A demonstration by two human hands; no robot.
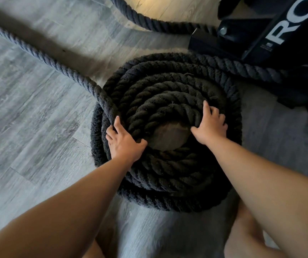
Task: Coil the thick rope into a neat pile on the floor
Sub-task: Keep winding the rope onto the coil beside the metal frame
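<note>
A thick black twisted rope lies in a round coil (168, 94) of several stacked rings on the grey wood floor, with a small gap of bare floor (170, 135) at its centre. My left hand (124, 141) rests on the coil's left side, fingers spread over the rings where a loose strand (37, 54) comes in from the upper left. My right hand (211, 125) presses on the inner rings at the right, fingers curled over the top strand. Another length of rope (242, 68) leaves the coil at the upper right.
A black metal rack base (261, 38) with white lettering stands at the upper right, and the rope runs around it. A further bend of rope (149, 21) lies at the top. My knees show at the bottom edge.
</note>
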